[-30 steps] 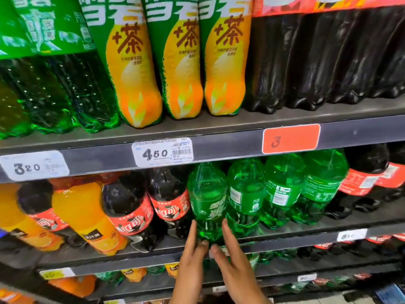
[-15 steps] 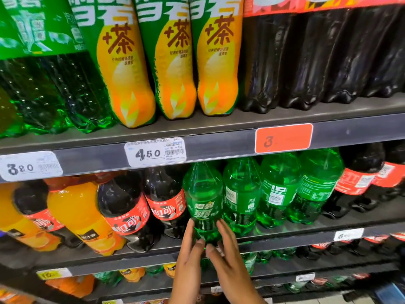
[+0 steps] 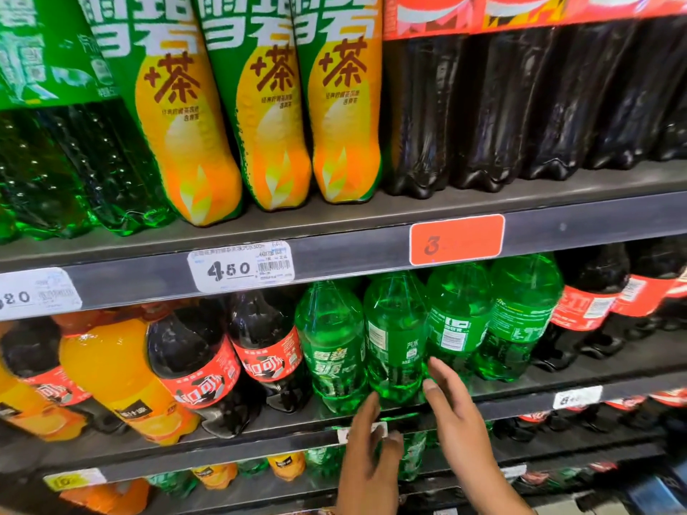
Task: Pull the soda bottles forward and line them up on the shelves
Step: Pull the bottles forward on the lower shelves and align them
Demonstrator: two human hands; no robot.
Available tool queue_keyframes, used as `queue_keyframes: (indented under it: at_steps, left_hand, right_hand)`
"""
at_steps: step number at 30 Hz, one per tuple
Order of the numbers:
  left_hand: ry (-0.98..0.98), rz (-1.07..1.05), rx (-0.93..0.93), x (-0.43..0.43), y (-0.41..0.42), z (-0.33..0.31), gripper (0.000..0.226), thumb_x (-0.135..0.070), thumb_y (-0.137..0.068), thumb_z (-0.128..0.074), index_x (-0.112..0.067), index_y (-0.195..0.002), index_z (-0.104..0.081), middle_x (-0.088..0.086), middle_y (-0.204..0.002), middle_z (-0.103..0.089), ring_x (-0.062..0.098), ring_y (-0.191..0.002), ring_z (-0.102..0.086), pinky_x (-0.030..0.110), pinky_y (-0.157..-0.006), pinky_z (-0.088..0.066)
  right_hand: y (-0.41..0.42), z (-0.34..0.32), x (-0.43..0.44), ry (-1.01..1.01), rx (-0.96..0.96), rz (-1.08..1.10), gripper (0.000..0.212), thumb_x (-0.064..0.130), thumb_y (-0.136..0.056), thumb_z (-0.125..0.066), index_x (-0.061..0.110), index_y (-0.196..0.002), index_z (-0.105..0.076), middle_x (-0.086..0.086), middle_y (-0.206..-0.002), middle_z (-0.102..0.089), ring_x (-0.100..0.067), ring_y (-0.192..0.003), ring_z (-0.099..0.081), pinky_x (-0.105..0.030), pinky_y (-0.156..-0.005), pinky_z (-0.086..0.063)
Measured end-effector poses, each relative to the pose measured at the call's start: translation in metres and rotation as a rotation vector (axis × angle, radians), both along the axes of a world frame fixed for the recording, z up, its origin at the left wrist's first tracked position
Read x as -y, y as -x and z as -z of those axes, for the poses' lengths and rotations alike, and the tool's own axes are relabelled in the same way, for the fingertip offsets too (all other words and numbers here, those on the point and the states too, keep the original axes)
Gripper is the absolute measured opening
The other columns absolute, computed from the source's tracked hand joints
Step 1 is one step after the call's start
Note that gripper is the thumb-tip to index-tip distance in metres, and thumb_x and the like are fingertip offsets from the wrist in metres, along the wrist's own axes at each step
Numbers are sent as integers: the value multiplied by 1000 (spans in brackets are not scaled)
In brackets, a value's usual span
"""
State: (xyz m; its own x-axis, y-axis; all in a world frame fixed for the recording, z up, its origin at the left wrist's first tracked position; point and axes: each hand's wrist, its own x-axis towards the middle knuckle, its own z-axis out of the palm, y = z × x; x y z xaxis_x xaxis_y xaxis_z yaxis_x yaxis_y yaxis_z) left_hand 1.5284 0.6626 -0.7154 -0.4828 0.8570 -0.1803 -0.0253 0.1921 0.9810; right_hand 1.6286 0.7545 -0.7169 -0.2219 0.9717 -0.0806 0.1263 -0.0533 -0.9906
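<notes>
Upper shelf [image 3: 371, 221], from left edge: large green bottles [image 3: 74, 161], 3 yellow tea bottles [image 3: 275, 143], large cola bottles [image 3: 483, 105], all upright at the front edge. Price tags [image 3: 239, 269] on its front lip.
Middle shelf [image 3: 520, 405]: orange bottles [image 3: 111, 366] mixed with red-label cola bottles [image 3: 193, 366], 4 small green bottles [image 3: 394, 336], further cola bottles [image 3: 594, 302] toward the right edge.
</notes>
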Motion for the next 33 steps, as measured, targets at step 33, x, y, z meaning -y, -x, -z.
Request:
queue_keyframes:
  at_steps: [33]
  left_hand:
    - [21, -55, 58, -27, -7, 0, 49, -13, -97, -51, -41, -136, -41, -8, -146, -44, -4, -121, -44, 26, -106, -33]
  right_hand:
    - [-11, -9, 18, 111, -100, -118, 45, 55, -84, -40, 49, -129, -44, 36, -137, -38, 20, -118, -39, -5, -90, -32]
